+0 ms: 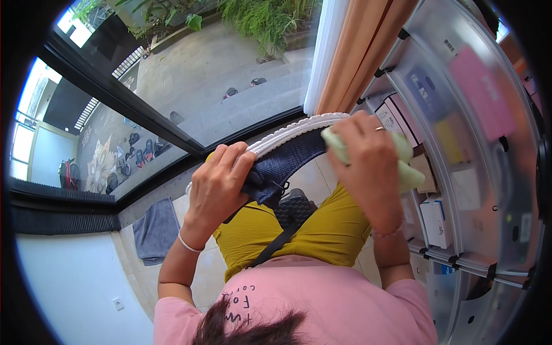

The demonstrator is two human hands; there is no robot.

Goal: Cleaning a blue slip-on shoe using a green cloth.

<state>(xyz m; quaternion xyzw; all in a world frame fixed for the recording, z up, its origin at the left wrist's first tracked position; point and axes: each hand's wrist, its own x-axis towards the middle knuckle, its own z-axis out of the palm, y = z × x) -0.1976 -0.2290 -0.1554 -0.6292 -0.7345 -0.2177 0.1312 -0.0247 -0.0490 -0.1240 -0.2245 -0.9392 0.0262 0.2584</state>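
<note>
- Far left, I see a pale wall (63,279) with a small socket (118,304) low on it, lit by daylight.
- Above it, I look through glass set in a black frame (129,103) onto grey paving (190,69), where sandals (141,158) lie scattered and green plants (264,26) grow along the far edge.
- Just inside the glass, a grey towel (156,233) lies crumpled on the light tiled floor (207,270).
- The left hand (217,181) grips the near-left part of the shoe; I see its fingers bent over the white edge, close together, but I cannot tell where the thumb presses.
- In the middle is what I take for a navy woven shoe (290,158) with a scalloped white edge, held tilted in the air above the lap, clear of the floor.
- Below it, I see mustard trousers (322,238) and a black textured item (293,210) between the legs.
- The right hand (368,155) has its fingers curled around a pale green cloth (409,172), at the shoe's right end; I cannot tell whether the cloth is pressing there.
- Behind, an orange curtain (359,57) hangs by the glass.
- Far right, I see clear plastic drawers (489,190) and a white box (435,221).
</note>
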